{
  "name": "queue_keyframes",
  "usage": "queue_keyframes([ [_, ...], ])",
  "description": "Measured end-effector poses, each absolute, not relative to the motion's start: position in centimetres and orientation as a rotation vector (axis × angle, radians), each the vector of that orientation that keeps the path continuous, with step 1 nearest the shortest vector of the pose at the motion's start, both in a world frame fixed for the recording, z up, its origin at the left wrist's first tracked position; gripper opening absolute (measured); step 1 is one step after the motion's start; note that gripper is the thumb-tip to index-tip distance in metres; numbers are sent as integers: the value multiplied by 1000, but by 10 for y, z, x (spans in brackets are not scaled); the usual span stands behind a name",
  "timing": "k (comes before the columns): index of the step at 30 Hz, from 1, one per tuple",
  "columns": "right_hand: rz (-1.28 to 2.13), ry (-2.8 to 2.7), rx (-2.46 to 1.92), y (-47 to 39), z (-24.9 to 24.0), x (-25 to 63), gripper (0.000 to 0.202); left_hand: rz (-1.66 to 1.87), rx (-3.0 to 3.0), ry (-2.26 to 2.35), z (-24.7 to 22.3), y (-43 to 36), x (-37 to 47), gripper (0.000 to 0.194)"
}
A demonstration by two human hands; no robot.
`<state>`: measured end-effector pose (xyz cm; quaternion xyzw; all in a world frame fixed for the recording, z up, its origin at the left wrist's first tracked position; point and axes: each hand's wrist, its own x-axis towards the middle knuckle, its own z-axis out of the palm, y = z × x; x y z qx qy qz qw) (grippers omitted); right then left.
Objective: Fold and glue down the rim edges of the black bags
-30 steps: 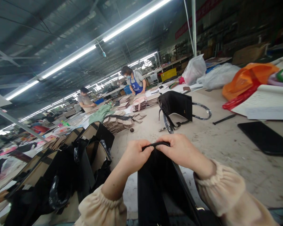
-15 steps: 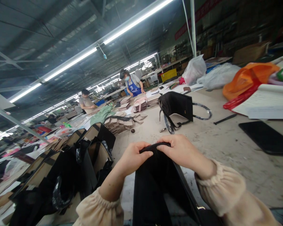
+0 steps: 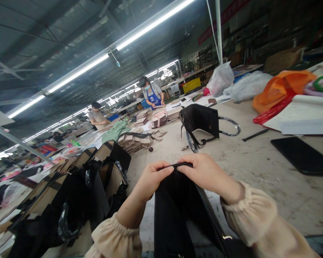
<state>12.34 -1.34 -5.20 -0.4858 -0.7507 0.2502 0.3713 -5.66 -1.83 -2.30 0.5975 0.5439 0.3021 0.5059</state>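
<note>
A black handbag (image 3: 174,215) stands at the near edge of the table, its far rim pinched in both of my hands. My left hand (image 3: 157,177) grips the rim on the left, thumb on the inner side. Close beside it, my right hand (image 3: 201,170) pinches the same rim, thumb pressed on the near face. The hands are nearly touching at the thumbs. A small metal piece glints on the bag's right side. Beyond my hands sits a second black handbag (image 3: 204,122) with a plastic-wrapped handle (image 3: 231,125).
Several black bags with tan insides (image 3: 107,175) crowd the left. Stacked brown pieces (image 3: 136,141) lie behind them. On the right are a black phone (image 3: 301,154), a dark strip (image 3: 255,134), an open notebook (image 3: 309,111) and an orange bag (image 3: 284,87). A co-worker in a blue apron (image 3: 154,98) stands farther back.
My left thumb has slid slightly along the rim towards my right hand, narrowing the gap between them. Both hands keep hold of the bag. The co-worker in the apron has raised their hands a little.
</note>
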Motion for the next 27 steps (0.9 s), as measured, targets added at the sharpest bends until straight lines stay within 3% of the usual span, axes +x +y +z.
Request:
queue_keyframes([
  [10, 576, -1915, -1289, -15, -51, 121, 21, 749, 1860, 1523, -22, -12, -46, 18],
  [14, 630, -1886, -1244, -13, -52, 123, 19, 739, 1610, 1344, -24, -18, -56, 19],
  [18, 684, -1865, -1216, -12, -52, 127, 18, 686, 1299, 1141, -26, -24, -70, 32],
  [27, 819, -1832, -1173, -9, -55, 133, 19, 537, 1431, 1160, -16, -22, -73, 27],
])
